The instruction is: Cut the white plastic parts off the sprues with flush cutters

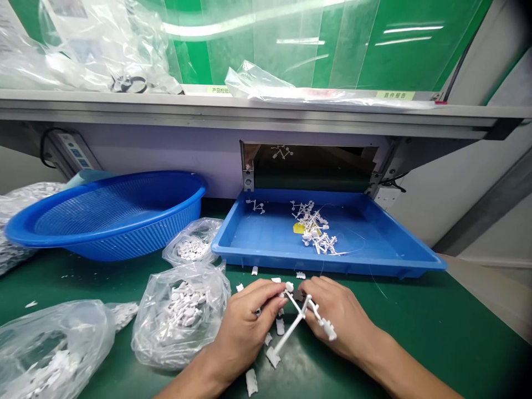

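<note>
Well, your left hand [243, 327] and right hand [341, 316] both pinch a white plastic runner [291, 331] at lower centre; upper right, a green label [395, 95] reads 首件报告.

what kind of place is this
Likely a factory workbench for small plastic parts: white moulded parts on a runner, clear bags of loose pieces, and a blue tray beneath a wall opening.
</note>
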Available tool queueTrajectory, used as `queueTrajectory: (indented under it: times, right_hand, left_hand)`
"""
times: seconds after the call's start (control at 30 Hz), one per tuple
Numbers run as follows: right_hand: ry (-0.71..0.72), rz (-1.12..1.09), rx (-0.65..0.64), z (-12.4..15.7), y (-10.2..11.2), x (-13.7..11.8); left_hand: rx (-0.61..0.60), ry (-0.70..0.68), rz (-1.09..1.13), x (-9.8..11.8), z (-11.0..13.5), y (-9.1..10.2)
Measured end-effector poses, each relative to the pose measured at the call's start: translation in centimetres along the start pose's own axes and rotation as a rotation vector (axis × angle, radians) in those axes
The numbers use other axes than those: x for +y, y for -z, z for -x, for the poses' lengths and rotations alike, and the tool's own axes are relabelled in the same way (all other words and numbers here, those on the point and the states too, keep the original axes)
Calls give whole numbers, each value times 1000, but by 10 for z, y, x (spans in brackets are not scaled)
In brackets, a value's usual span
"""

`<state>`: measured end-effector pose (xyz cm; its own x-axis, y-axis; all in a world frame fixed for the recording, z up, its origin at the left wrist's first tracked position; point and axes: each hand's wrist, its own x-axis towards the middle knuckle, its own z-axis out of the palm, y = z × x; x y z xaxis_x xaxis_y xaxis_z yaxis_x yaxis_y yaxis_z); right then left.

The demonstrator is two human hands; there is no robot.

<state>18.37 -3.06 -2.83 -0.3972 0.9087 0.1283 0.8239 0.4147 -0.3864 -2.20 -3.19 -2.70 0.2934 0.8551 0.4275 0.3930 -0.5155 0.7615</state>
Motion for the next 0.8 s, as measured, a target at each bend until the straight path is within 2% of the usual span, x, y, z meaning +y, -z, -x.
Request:
queueTrajectory:
  times: [0.1, 0.2, 0.3, 0.4, 0.47, 0.53, 0.63, 0.73, 0.8]
  right_hand:
    - [-62, -14, -42, -5, 0, 10]
    - [-153, -4, -9, -8, 14, 22]
    - [-189, -67, 13, -5, 43, 25]
    - [-108, -248, -141, 3, 69, 15]
    - [-75, -332, -257, 10, 73, 7]
    - [-67, -374, -315, 14, 65, 1]
    - [-35, -398, -340, 15, 44, -1]
    - [-48, -359, -376, 11, 35, 3]
    - [-63, -371, -394, 9, 39, 7]
  left_hand:
    - [-36, 130, -8, -5, -2, -6]
    - [-50, 222, 2, -7, -3, -10]
    - [-39, 156, -3, -5, -3, -12]
    - [-33, 52, -1, 2, 2, -15]
    - [-35, 9, -1, 11, 4, -14]
    - [-21, -15, -25, 23, 3, -8]
    - [84, -62, -100, 43, 2, 20]
    - [328, -51, -176, 52, 13, 70]
    - [433, 49, -293, 44, 28, 104]
